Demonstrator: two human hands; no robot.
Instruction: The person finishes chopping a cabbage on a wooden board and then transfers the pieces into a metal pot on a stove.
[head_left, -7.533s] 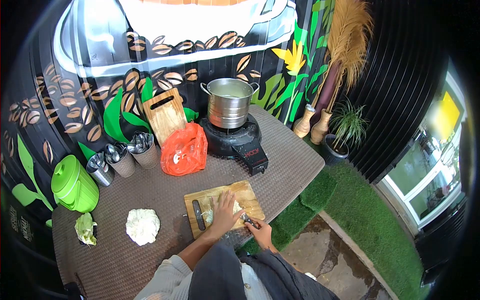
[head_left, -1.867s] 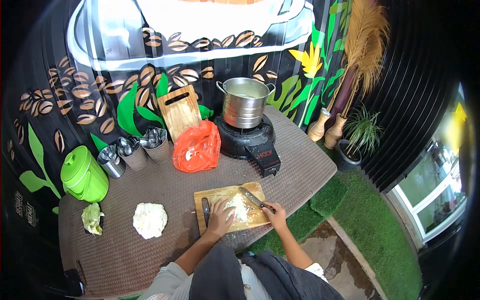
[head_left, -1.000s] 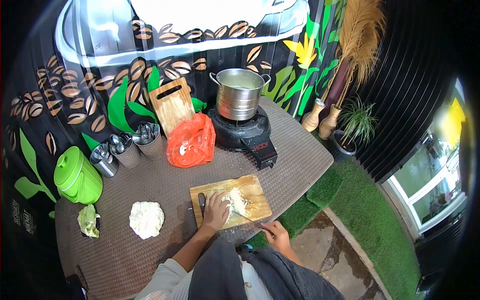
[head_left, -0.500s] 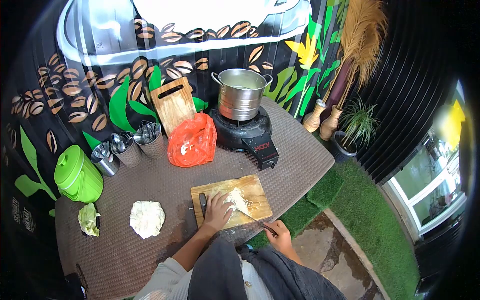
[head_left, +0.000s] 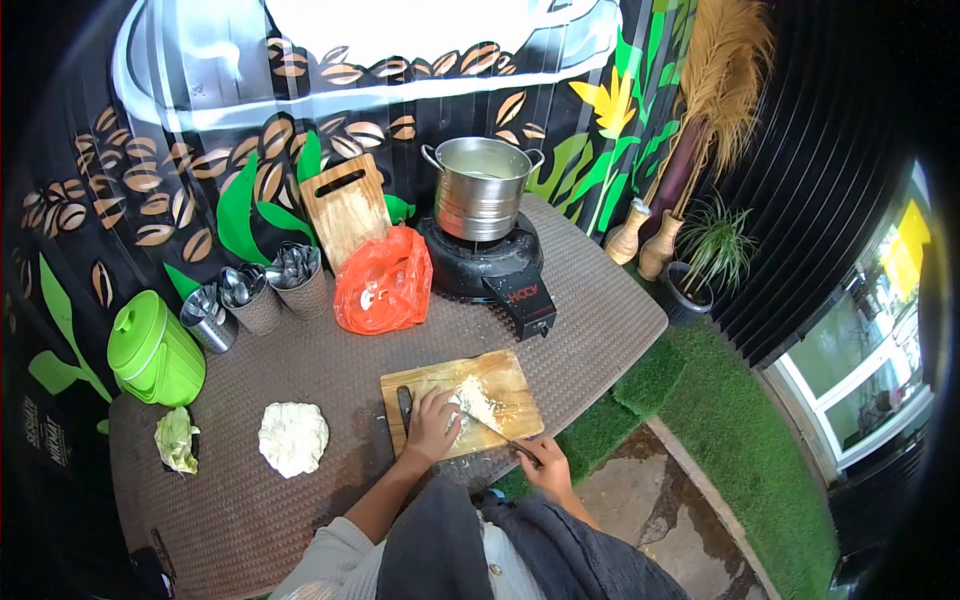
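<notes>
A wooden cutting board [head_left: 518, 378] lies near the table's front edge, with finely chopped pale cabbage [head_left: 480, 398] heaped on it. My right hand [head_left: 546, 466] is wrapped round the handle of a knife [head_left: 497, 430], whose blade points up and left into the pieces. On the board's left half, my left hand [head_left: 434, 424] presses down, fingers bent over a pale piece of cabbage that they mostly hide. Its fingertips are close to the knife's tip.
A whitish cabbage head [head_left: 293, 440] and loose green leaves [head_left: 177, 440] lie left. Behind are a red plastic bag [head_left: 383, 283], a steel pot [head_left: 483, 190] on a black stove [head_left: 470, 262], a leaning board [head_left: 346, 212], cutlery cups [head_left: 258, 305] and a green container [head_left: 157, 350].
My right hand and the knife have shifted slightly left and up, bringing the blade further in toward my left hand. My left hand stays in about the same place.
</notes>
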